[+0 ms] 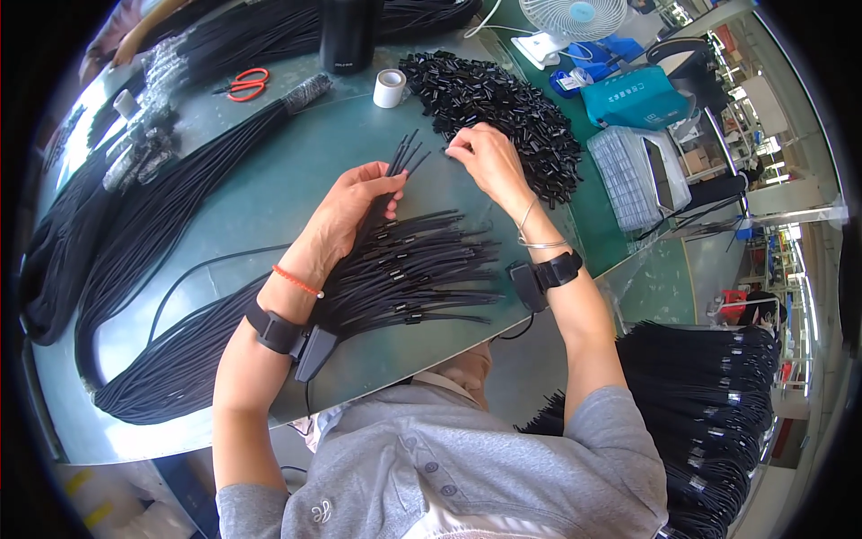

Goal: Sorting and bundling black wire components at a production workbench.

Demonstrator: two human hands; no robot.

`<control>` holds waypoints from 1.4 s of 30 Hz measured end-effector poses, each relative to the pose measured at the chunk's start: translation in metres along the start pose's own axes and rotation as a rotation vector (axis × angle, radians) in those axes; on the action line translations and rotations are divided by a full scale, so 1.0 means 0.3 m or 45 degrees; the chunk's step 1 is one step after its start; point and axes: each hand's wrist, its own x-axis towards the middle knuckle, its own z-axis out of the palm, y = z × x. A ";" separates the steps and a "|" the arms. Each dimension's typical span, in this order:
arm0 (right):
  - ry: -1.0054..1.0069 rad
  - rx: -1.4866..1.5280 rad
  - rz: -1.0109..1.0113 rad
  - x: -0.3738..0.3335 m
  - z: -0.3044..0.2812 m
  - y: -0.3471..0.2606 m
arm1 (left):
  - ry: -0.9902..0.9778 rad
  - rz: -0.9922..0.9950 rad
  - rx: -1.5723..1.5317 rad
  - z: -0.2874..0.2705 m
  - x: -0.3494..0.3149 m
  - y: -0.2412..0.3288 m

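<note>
Several thin black cables [409, 154] are gripped in my left hand [361, 199], their tips fanned out past the thumb. To the right, my right hand [492, 163] hovers beside a heap of short black tube pieces [489, 103], thumb and forefinger pinched together; whatever they hold is too small to make out. Below my left hand, a thick bundle of black cables [215, 352] spreads across the green tabletop [269, 193]. Small black sleeves with pale marks sit on many of its cables near the loose ends.
Farther back are a white tape roll [390, 88], red-handled scissors [244, 84], a black bottle [347, 36] and more cable bundles [193, 171]. A fan [575, 18], a teal bag [639, 97] and a clear box [624, 184] stand right. Another person's arm [135, 40] shows top left.
</note>
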 end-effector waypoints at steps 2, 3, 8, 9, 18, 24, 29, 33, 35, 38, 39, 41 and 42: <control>-0.109 0.109 0.045 0.000 0.001 -0.010 | 0.000 -0.003 0.039 -0.004 0.000 -0.003; -0.155 0.228 0.097 -0.001 0.000 -0.015 | -0.003 0.002 0.042 -0.007 0.001 -0.003; -0.190 0.191 -0.108 -0.037 0.013 -0.016 | 0.002 0.009 0.048 -0.003 -0.001 0.000; -0.161 0.053 -0.263 -0.046 0.015 -0.011 | 0.007 0.008 0.049 -0.001 0.000 0.000; -0.393 1.244 0.179 -0.028 -0.088 -0.072 | -0.013 0.051 0.112 -0.011 0.008 -0.009; -0.266 0.495 -0.370 -0.023 -0.124 -0.119 | -0.048 0.048 0.095 -0.006 0.010 -0.013; -0.258 0.222 -0.748 -0.123 -0.082 -0.289 | 0.004 0.004 -0.103 -0.007 0.004 -0.010; -0.118 0.150 -0.436 -0.059 -0.059 -0.182 | 0.034 0.009 -0.092 -0.015 0.000 -0.003; 0.053 -0.041 -0.372 -0.004 -0.033 -0.069 | 0.020 0.000 -0.093 -0.002 -0.002 0.003; 0.187 -0.251 -0.439 0.014 0.020 0.018 | 0.011 -0.020 -0.096 0.005 -0.002 0.008; 0.183 -0.243 -0.443 0.014 0.024 0.024 | 0.007 -0.011 -0.083 0.004 -0.002 0.007; 0.172 -0.225 -0.445 0.015 0.030 0.026 | 0.000 0.002 -0.057 0.001 0.000 0.002; 0.169 -0.221 -0.445 0.009 0.030 0.021 | 0.003 0.000 -0.058 -0.001 0.001 -0.001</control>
